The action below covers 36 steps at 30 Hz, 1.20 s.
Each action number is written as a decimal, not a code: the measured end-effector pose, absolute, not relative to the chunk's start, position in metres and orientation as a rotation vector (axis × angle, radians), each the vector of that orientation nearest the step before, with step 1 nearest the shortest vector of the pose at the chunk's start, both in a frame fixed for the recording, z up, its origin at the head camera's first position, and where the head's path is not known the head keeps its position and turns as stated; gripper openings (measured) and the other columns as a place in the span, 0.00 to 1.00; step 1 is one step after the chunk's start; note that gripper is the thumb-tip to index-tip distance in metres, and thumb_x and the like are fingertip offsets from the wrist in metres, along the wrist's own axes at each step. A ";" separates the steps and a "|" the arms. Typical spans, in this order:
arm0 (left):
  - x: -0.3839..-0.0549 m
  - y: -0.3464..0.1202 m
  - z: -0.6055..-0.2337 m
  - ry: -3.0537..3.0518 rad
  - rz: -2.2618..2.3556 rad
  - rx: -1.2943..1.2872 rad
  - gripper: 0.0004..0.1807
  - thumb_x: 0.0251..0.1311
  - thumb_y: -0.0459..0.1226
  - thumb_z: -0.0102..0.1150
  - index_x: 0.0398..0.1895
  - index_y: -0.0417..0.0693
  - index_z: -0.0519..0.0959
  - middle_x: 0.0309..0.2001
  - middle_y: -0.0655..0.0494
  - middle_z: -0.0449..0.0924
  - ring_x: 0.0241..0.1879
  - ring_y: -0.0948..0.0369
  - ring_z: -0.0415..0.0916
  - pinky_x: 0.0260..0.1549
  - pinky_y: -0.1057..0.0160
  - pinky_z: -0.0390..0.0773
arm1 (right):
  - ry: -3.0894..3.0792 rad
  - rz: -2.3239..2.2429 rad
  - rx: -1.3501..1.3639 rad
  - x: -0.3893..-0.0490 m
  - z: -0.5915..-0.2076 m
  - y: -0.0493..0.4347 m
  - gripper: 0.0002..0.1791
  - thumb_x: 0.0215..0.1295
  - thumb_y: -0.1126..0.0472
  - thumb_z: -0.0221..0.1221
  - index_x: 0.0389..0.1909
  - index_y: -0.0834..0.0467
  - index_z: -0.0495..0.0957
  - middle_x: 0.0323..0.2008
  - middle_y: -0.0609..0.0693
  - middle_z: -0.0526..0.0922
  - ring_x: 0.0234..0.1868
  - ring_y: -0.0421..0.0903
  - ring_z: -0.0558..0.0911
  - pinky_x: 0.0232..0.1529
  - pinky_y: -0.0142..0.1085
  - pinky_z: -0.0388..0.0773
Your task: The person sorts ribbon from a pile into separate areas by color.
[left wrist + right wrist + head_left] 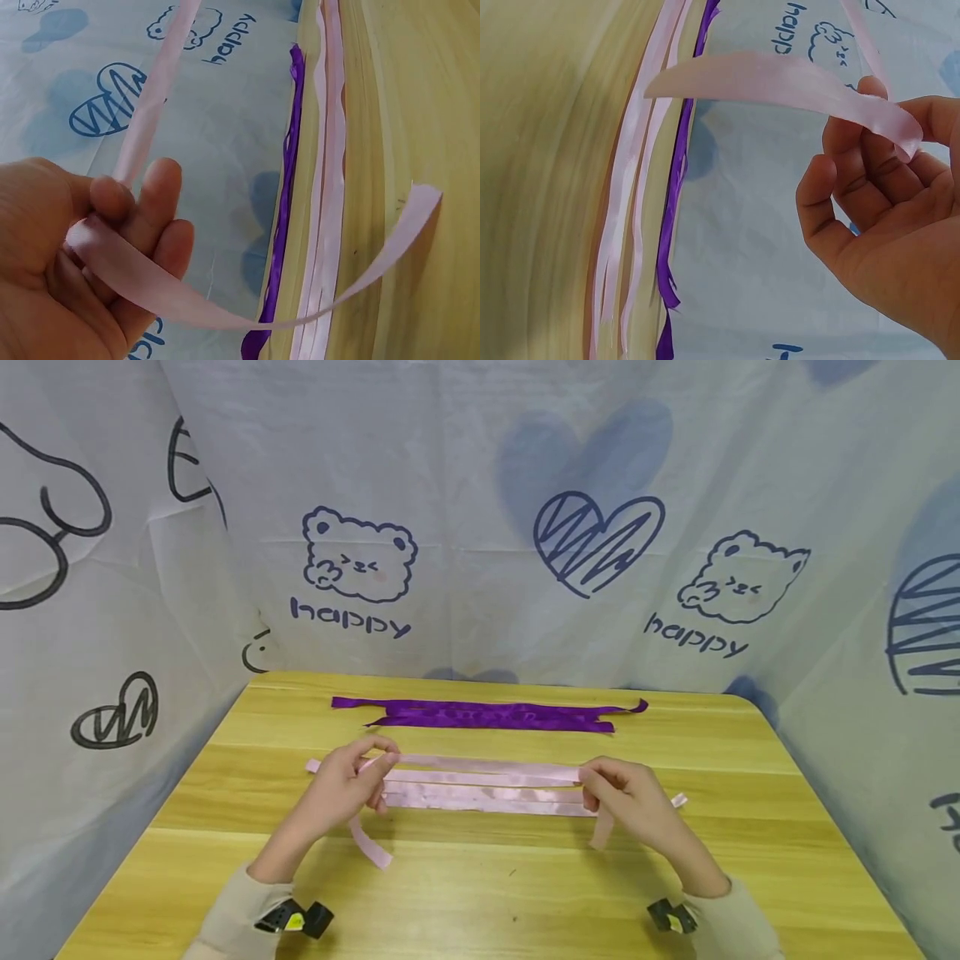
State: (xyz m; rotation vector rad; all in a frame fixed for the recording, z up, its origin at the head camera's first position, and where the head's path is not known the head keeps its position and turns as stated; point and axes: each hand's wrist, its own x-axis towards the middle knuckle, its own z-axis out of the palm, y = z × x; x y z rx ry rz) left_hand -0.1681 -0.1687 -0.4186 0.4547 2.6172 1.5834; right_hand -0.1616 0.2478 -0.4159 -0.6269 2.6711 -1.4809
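A pink ribbon [487, 766] is stretched level between my two hands, above the table. My left hand [351, 783] pinches it near one end, and the loose tail [375, 262] curls down past the fingers. Near the other end my right hand [628, 797] pinches it between thumb and forefinger, its short tail [742, 77] hanging free. Under the held ribbon, several more pink ribbons [480, 797] lie side by side across the table. Their ends are partly hidden behind the hands in the head view.
Behind the pink ribbons, several purple ribbons [491, 716] lie bunched in a row near the table's back edge. The wooden table [480, 893] is enclosed by a white printed cloth [465, 485] at the back and sides.
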 end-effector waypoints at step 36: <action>-0.166 -0.213 -0.411 2.609 1.626 0.380 0.14 0.76 0.45 0.62 0.50 0.46 0.88 0.20 0.53 0.85 0.27 0.54 0.88 0.48 0.68 0.81 | 2.764 -1.581 -0.446 -0.157 -0.407 0.279 0.11 0.81 0.60 0.56 0.42 0.61 0.84 0.26 0.50 0.84 0.30 0.42 0.82 0.34 0.32 0.80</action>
